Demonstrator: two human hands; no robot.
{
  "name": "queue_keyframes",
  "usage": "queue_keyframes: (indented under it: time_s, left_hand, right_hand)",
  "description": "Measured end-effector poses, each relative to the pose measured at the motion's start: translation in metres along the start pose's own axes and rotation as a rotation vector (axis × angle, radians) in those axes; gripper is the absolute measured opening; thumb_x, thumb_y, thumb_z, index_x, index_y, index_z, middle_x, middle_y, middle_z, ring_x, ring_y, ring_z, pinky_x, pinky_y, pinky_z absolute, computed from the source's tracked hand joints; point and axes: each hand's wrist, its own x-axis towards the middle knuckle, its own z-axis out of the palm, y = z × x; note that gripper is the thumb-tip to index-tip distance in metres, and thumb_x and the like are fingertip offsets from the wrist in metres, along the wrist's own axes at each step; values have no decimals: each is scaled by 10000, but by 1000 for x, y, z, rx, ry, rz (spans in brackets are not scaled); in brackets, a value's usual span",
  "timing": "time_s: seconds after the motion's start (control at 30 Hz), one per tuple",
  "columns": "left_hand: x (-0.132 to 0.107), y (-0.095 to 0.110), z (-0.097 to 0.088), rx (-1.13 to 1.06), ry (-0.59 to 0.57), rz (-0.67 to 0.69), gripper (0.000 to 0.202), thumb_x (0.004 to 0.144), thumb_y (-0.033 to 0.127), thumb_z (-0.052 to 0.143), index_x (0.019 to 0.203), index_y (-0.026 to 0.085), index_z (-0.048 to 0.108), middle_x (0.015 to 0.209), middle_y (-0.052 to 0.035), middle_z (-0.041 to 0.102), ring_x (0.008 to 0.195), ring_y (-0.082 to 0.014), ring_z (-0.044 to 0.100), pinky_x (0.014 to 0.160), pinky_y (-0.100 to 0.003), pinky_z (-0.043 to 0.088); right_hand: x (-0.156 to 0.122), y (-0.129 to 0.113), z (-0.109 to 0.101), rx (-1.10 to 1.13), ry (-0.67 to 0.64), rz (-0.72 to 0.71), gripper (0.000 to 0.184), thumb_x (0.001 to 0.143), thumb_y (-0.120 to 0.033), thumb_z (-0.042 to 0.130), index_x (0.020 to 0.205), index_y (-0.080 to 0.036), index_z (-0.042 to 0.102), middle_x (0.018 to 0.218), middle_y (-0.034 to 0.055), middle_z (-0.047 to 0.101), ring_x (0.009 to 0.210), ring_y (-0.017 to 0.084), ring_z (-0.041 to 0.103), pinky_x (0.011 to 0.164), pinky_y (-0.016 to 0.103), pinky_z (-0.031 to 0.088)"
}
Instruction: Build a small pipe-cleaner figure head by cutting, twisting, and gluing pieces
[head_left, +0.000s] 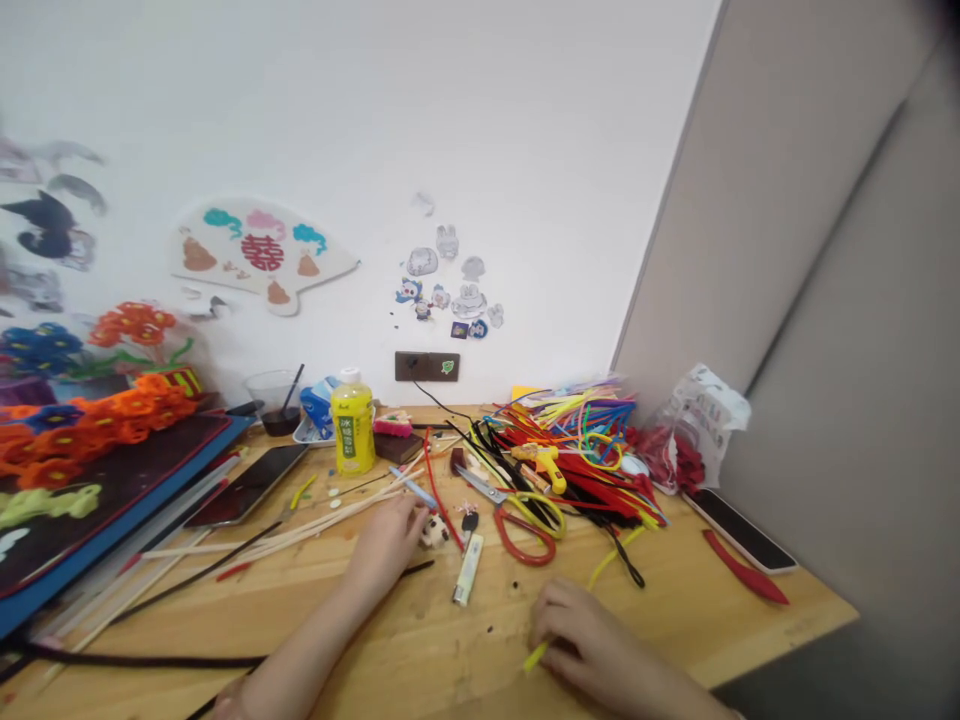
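My right hand (574, 640) is closed around a yellow pipe cleaner (535, 657), whose short end pokes out below the fingers. Farther left, my left hand (391, 540) rests over the table with its fingers bent together beside a small black-and-white item (435, 530) and a thin blue stick (414, 486). What sits under those fingertips, if anything, is hidden. Between the hands lie a pale lighter (469, 570) and scissors (525, 525) with red and yellow handles. A red pipe cleaner (442, 490) runs past the left fingertips.
A heap of coloured pipe cleaners (577, 450) with a yellow glue gun (544, 464) lies at back right. A yellow bottle (352, 425) and a plastic cup of dark liquid (280, 415) stand behind. Phones (742, 530) and a white bag (705, 420) lie right; orange fuzzy flowers (75, 430) left.
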Motion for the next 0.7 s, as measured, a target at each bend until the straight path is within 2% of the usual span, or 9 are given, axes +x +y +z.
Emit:
queue_keyframes:
  time_s: [0.1,0.17,0.27,0.37,0.5,0.6,0.7]
  left_hand:
    - [-6,19,-6,-37,17,95,315,864,329,366,880,171,639,892,-88,637,876,-211,564,807,-309,422]
    - [-12,33,-7,-155,15,181,334,874,348,364,937,182,648,883,-85,634,869,-205,565,798,-309,436]
    - [-21,46,-5,-394,36,237,330,878,335,381,1024,193,640,878,-81,628,866,-195,572,798,-310,451]
    - [-24,48,-5,-518,83,250,316,870,335,407,1021,198,649,913,-82,626,917,-200,563,845,-326,440]
    - [-23,44,-12,-594,191,181,308,857,360,429,926,185,672,990,-96,613,976,-216,549,863,-337,436]
    - [-21,43,-13,-553,235,203,277,848,352,446,809,176,657,869,-77,608,868,-200,566,783,-314,461]
    - [-20,45,-12,-457,299,196,266,871,306,397,739,179,589,775,-55,586,773,-180,547,718,-299,456]
  right_hand:
    - [26,-2,3,35,142,-1,57,755,-150,570,709,-161,602,760,33,589,771,156,518,688,247,386]
    - [48,-8,-1,48,180,-13,193,802,-219,529,627,-159,581,648,12,564,674,144,500,623,240,362]
    - [83,-21,-4,173,250,-35,328,865,-324,437,617,-161,575,602,-1,546,603,127,475,580,232,342]
    - [112,-32,2,370,293,-91,407,871,-438,387,641,-159,575,601,-1,524,589,125,473,549,224,339]
    - [135,-32,19,552,254,-80,471,865,-509,347,618,-159,543,522,-31,421,492,98,409,471,209,307]
    - [138,-26,24,465,272,-94,413,891,-423,355,633,-160,542,559,-21,460,533,108,450,500,213,342]
    - [133,-21,14,163,379,-176,225,871,-283,440,743,-168,586,725,25,566,716,152,516,645,262,400]
